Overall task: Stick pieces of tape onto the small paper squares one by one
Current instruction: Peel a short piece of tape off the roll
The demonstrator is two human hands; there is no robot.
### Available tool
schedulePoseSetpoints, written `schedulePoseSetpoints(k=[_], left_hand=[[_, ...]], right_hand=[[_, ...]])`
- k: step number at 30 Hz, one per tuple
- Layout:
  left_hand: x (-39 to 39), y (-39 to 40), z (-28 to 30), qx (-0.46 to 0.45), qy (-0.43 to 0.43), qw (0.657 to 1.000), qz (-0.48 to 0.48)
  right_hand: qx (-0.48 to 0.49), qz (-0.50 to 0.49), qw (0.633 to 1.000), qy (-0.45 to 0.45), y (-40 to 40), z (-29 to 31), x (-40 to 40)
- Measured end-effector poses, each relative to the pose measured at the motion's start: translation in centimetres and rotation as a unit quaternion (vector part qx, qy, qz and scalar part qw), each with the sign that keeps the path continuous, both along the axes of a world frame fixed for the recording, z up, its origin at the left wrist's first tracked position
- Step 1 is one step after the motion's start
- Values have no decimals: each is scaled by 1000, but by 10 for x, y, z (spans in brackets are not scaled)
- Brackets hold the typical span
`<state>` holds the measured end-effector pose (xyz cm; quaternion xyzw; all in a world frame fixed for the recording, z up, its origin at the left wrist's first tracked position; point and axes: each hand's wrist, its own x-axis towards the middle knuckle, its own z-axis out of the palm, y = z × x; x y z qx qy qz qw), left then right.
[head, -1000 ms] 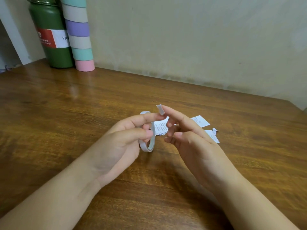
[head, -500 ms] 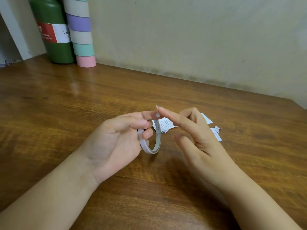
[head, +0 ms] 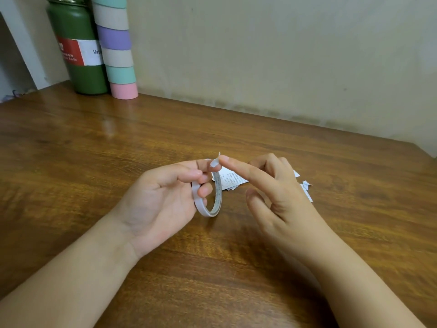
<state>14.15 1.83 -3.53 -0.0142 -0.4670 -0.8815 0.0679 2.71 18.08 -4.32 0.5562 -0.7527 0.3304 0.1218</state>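
Observation:
My left hand (head: 160, 202) grips a thin white tape roll (head: 208, 210), held upright just above the wooden table (head: 94, 143), with fingers through the ring. A small white tape piece (head: 214, 161) stands up between my left index fingertip and the tip of my right index finger. My right hand (head: 279, 200) has that finger stretched out, with the thumb held apart below it. Printed paper squares (head: 230, 179) lie on the table behind both hands, partly hidden. More scraps (head: 306, 188) show past my right knuckles.
A green bottle (head: 78, 43) and a tall stack of pastel tape rolls (head: 117, 48) stand at the table's far left corner against the wall. The table's right edge (head: 423, 152) lies at the far right.
My right thumb has come off the tape piece and dropped away, leaving only the index fingertip at it. The roll has turned slightly in my left hand.

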Motion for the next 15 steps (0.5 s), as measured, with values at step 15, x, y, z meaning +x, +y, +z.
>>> schedulePoseSetpoints(k=[15], left_hand=[[-12, 11, 35, 4, 28, 999, -25]], right_hand=[[-114, 30, 992, -32, 8, 6, -1]])
